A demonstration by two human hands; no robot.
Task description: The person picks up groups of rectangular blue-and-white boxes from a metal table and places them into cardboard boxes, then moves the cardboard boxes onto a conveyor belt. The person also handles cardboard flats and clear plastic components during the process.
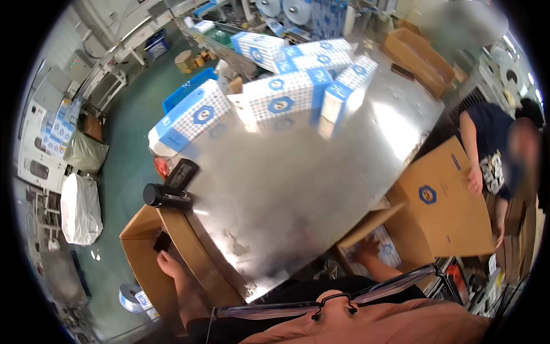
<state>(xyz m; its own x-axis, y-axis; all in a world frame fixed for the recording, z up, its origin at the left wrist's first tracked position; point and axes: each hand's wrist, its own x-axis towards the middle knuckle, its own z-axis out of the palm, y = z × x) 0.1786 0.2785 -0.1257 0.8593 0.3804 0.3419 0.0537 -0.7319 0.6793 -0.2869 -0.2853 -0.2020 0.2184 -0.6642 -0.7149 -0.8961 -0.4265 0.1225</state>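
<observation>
At the lower left, my left hand (169, 265) reaches into an open brown cardboard box (197, 243), fingers closed at the edge of a small dark flat rectangular object (162, 242); its exact kind is unclear. My right hand (366, 250) is inside another open carton (413, 232) at the lower right. Its fingers look spread over blue-and-white packs (388, 252), in shadow, partly hidden by a raised flap (372, 225). A black cylindrical object (166, 196) and a black oblong one (182, 173) lie at the table's left corner.
Several blue-and-white patterned packs (281, 97) stand along the far side of the metal table (275, 178). A long brown box (418, 60) lies at far right. At right, a co-worker's hand (475, 179) touches the right carton. White sack (81, 209) and tape-like roll (130, 297) are on the floor.
</observation>
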